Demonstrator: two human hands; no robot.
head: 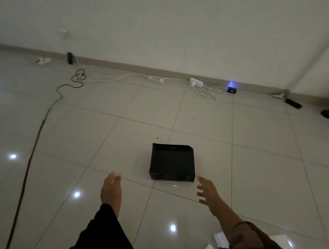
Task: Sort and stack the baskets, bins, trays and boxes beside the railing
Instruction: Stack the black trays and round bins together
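On tiled floor (255, 130): black nested tray stack (172, 162), square, slotted front; both hands empty, left hand (111, 188), right hand (208, 192).

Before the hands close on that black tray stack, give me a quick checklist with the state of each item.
1. Left hand empty and open: ok.
2. Right hand empty, fingers spread: ok.
3. Tray stack sits flat on the floor, edges aligned: ok.
4. Hands on either side of the stack, neither touching it: ok.
5. Black cable lies well left of the stack: ok.
6. Railing or drop spot in view: cannot tell, neither is visible.
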